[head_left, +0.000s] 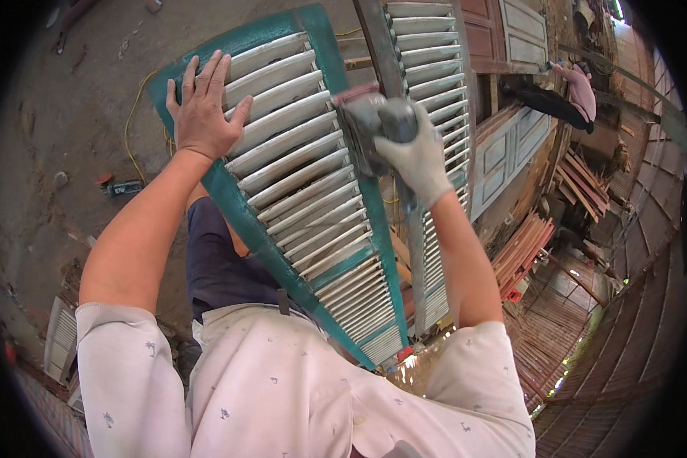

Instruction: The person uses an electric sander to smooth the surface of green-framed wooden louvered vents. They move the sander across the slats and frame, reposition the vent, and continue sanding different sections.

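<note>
A louvred shutter (pixel 240 200) with a green painted frame and worn whitish slats slants across the middle of the head view. My bare left hand (pixel 206 114) lies on its upper left part, fingers spread over the frame and the slat ends. My right hand (pixel 418 156), in a pale glove, is wrapped round the grip of a dark grey power sander (pixel 365 126). The sander is at the right side of the green frame, its reddish front pointing away from me. Motion blurs it, and its underside is hidden.
Just right of the sander stands a second louvred shutter (pixel 433 69) with a greyish frame. Pale panelled doors (pixel 511 156) and stacked wood strips (pixel 523 256) are further right, near a person in pink (pixel 580 91). A power tool (pixel 122 186) and yellow cord (pixel 130 145) lie on the ground at left.
</note>
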`<state>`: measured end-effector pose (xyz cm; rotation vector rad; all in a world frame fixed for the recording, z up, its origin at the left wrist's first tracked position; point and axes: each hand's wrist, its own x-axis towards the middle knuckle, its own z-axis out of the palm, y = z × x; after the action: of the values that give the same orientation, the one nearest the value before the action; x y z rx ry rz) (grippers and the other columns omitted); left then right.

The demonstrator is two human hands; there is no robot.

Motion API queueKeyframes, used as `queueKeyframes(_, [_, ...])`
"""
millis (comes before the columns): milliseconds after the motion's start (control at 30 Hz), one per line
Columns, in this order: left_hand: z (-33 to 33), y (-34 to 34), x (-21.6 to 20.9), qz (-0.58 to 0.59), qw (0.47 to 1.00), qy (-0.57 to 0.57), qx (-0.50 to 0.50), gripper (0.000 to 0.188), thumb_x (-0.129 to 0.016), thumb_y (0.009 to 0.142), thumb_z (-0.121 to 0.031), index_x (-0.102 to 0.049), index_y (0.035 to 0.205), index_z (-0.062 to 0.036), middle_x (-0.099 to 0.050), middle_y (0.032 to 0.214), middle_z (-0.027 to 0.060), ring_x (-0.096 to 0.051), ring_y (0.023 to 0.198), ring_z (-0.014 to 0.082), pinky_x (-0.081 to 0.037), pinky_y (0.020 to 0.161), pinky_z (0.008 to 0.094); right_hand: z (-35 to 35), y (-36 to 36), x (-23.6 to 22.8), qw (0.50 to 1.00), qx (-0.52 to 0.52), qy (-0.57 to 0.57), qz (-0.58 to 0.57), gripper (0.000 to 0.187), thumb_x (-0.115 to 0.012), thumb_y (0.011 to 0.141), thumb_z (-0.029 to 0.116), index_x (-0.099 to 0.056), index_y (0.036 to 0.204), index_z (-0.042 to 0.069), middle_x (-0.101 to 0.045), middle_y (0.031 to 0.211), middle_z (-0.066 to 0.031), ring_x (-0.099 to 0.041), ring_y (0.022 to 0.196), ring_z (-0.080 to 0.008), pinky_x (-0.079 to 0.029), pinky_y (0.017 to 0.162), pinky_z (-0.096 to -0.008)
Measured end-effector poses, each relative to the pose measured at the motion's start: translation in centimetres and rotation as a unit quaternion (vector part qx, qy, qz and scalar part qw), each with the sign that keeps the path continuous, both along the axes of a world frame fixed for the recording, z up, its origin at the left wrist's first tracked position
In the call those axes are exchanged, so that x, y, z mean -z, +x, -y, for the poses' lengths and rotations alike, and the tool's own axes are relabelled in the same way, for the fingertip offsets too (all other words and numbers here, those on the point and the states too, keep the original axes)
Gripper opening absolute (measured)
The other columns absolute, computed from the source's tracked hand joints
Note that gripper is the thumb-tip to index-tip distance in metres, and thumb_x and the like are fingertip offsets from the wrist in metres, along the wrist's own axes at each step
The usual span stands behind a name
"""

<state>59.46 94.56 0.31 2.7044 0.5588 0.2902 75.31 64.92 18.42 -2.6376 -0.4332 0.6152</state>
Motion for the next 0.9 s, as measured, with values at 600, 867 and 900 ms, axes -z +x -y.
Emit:
queueKeyframes(600, [0.0, -0.2, -0.2, 0.023, 1.0, -0.01, 0.014, 0.078, -0.063, 0.102, -0.062, -0.042, 0.169, -0.0306, -0.041, 0.175, -0.0056, -0.029, 0.164, 0.0264, -0.016, 0.132, 0.0665, -15.9, 11.4, 2.0, 0.991, -0.047, 0.019, 0.125, 0.065, -0.085, 0.077, 0.035, -0.069, 0.133, 0.006, -0.077, 0.122, -0.0245, -0.074, 0.118, -0.0389, -0.058, 0.102, -0.0463])
queueKeyframes(867, [-0.3, -0.5, 2.1, 0.11, 0.994, 0.012, 0.022, 0.075, -0.06, 0.104, -0.065, -0.039, 0.17, -0.0363, -0.042, 0.174, -0.0084, -0.032, 0.164, 0.0238, -0.018, 0.132, 0.0638, -6.0, 4.8, 1.6, 0.992, -0.055, -0.063, 0.089, 0.079, -0.086, 0.073, 0.042, -0.063, 0.139, 0.004, -0.076, 0.123, -0.0244, -0.071, 0.121, -0.0428, -0.055, 0.106, -0.0484])
queueKeyframes(900, [-0.2, -0.4, 2.1, 0.13, 0.991, 0.015, 0.027, 0.075, -0.06, 0.104, -0.065, -0.039, 0.17, -0.0365, -0.042, 0.174, -0.0089, -0.032, 0.164, 0.0234, -0.018, 0.132, 0.0637, -3.2, 3.0, 1.5, 0.995, -0.045, -0.058, 0.073, 0.08, -0.086, 0.073, 0.042, -0.062, 0.139, 0.004, -0.076, 0.124, -0.0244, -0.071, 0.121, -0.0428, -0.055, 0.106, -0.0487])
